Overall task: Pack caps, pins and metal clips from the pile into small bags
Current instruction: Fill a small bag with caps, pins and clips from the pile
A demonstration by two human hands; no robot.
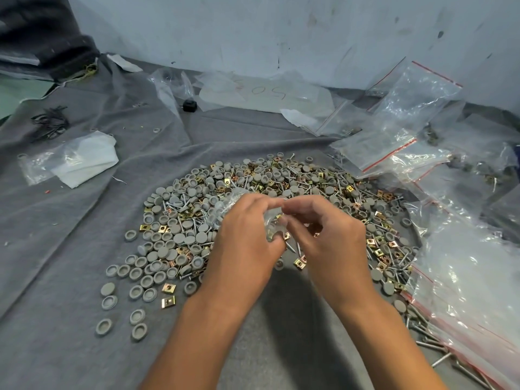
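Both hands are seen from the head camera, raised together over the middle of the pile. The left hand [247, 235] is curled around a small clear bag [225, 209], with the fingers closed on the crumpled plastic; a few pieces can be made out inside the bag, but their kind cannot be told. The right hand [323, 235] is pinched on the upper edge of the same bag, thumb and forefinger pressed together just beside the left fingertips, the other fingers bent underneath.

The pile [253, 187] is spread over a grey cloth [70, 249] that covers the surface. It is made up of grey round caps [157, 254], silver pins [183, 204] and brass-coloured square metal clips [168, 288], all mixed together. Loose caps and two clips are scattered off the pile toward the near left side of the cloth.

Along the right edge of the cloth, a heap of clear bags with red strips [394, 153] is laid partly over the pile. More pins [422, 327] are seen at the near right, beside these bags. At the left side, a folded white sheet [84, 159] is lying on the cloth, and black wire pieces [50, 119] are gathered near the far left corner. A small black block [189, 105] is set near the far edge, by the wall [281, 32].
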